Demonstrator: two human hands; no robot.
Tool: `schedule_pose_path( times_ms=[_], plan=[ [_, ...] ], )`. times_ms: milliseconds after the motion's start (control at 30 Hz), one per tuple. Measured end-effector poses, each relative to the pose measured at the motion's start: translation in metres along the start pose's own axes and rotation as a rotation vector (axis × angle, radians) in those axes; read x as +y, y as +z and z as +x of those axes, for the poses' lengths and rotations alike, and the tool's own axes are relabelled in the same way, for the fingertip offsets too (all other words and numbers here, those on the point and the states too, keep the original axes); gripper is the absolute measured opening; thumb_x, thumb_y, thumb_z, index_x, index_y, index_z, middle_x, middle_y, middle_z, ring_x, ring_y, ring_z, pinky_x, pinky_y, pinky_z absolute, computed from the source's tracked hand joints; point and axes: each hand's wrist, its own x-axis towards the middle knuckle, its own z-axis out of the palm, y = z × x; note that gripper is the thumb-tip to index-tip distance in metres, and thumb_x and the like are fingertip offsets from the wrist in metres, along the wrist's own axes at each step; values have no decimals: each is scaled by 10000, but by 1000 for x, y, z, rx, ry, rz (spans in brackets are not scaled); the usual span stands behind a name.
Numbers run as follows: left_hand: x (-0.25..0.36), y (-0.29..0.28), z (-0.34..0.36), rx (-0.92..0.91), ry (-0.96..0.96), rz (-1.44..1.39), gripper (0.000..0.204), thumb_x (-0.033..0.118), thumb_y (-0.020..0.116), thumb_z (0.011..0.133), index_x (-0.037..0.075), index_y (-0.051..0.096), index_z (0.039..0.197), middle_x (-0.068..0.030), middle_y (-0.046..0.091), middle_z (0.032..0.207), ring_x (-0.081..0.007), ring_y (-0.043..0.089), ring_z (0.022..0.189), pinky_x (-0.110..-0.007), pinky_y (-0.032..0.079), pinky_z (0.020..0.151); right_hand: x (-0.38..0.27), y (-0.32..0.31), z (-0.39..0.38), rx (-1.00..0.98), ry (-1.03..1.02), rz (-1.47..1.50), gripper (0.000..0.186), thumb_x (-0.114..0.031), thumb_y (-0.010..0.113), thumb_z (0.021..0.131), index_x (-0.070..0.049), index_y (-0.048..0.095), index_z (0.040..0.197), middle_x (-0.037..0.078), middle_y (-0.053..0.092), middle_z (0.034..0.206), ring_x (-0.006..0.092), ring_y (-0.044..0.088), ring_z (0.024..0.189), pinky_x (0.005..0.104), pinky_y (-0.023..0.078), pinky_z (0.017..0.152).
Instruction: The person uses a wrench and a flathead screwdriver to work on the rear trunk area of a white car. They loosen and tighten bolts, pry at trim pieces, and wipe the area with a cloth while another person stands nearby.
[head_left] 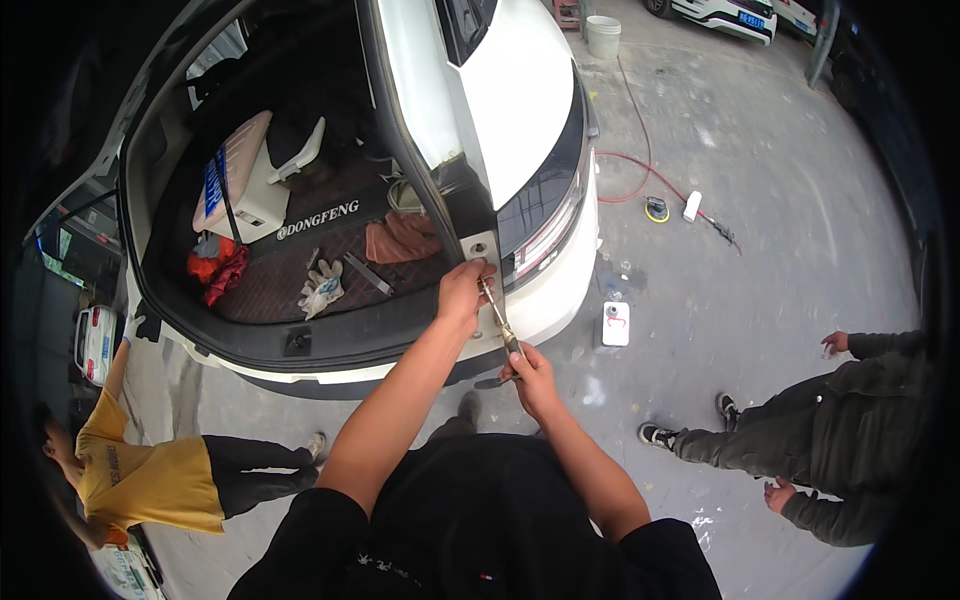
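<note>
A slim tool (497, 309) with a silver shaft, a brass-coloured collar and a dark lower part runs between my hands; its exact kind is unclear. My right hand (533, 375) is closed round its lower end. My left hand (464, 295) has its fingers closed about the upper end of the shaft, against the white car's rear pillar by the tail light (548, 235). My fingers hide the tool's tip. Just above them, a round hole or fitting (479, 247) shows in the pillar.
In the raised-hatch boot are a cream box (262, 200), gloves (322, 288), a metal bar (368, 274) and brown cloth (402, 238). A white bottle (615, 325), a sander (656, 209) and a red hose (625, 155) lie right. People stand at left (150, 465) and right (850, 430).
</note>
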Motion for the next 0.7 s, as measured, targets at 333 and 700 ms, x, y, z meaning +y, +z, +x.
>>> schedule_pose_path(
  times_ms=[333, 700],
  plan=[
    [7, 39, 39, 433, -125, -470, 155, 102, 614, 845, 61, 534, 718, -27, 489, 592, -131, 412, 458, -294, 323, 461, -4, -44, -56, 32, 97, -64, 281, -126, 539, 935, 37, 534, 1163, 21, 507, 706, 123, 487, 659, 315, 462, 688],
    [43, 62, 11, 715, -349, -335, 167, 133, 702, 796, -5, 642, 869, -97, 671, 786, -242, 565, 586, -542, 396, 498, 9, -65, -75, 31, 245, -168, 279, -137, 603, 908, 34, 563, 1126, 12, 510, 688, 122, 485, 613, 300, 457, 645]
  ],
)
